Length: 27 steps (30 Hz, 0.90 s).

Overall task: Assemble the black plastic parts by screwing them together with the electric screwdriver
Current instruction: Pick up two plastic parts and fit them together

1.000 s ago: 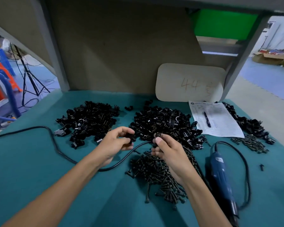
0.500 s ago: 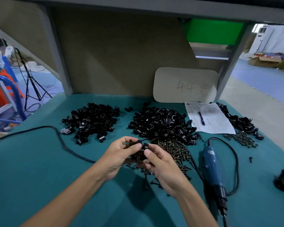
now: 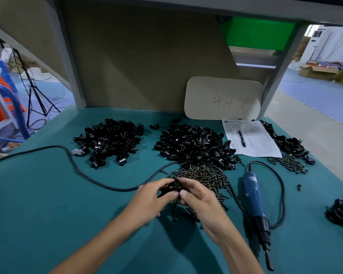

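— Fingers (image 3: 188, 182) of the left hand (image 3: 147, 204) and right hand (image 3: 202, 204) pinch the black plastic parts (image 3: 173, 187) together by the screws (image 3: 202, 174); risk?
— Misalignment, I'd judge; the electric screwdriver (image 3: 253, 196) lies untouched at right, so one hand must release and the halves may slip.

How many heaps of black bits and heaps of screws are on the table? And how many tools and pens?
Heaps of black plastic parts: 4
Heaps of screws: 2
Electric screwdriver: 1
Pen: 1
Total: 8
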{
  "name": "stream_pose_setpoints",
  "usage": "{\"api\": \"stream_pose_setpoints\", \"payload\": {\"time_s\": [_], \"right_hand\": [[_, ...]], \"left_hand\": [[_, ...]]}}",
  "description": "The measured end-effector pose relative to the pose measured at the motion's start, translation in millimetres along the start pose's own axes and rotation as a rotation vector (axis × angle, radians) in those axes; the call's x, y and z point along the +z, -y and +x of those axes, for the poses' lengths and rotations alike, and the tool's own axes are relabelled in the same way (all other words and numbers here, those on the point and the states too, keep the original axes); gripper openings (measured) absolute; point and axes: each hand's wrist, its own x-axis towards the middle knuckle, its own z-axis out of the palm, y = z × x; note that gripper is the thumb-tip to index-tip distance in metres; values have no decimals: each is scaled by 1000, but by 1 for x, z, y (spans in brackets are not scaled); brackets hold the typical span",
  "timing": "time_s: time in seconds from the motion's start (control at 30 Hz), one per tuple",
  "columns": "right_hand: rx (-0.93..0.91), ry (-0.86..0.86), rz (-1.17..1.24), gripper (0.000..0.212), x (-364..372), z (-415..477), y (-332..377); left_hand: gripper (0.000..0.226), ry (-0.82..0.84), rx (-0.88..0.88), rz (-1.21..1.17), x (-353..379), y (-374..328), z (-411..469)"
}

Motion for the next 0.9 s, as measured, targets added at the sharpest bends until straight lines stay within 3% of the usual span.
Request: {"api": "stream_pose_setpoints", "payload": {"time_s": [0.1,0.2,0.37,0.57,0.73,0.9], "right_hand": [[44,-34,175,32,1,0,1],[68,-39,311,29,4,0,1],[21,-53,309,23,6,-2,2],[-2,-17,334,30,2,-3,7],[-14,-9,338,24,4,-3,7],[-27,-13,321,20,6,-4,6]], "left_hand": [[51,-7,75,85,1,5,0],[55,10,106,12,3,3,-1],[55,59,119,-108,8,0,-6],[56,67,136,-107,2,-7,-7],[43,70,130,-76,0,-9,-9],[45,67,131,-77,2,-8,-9]]}}
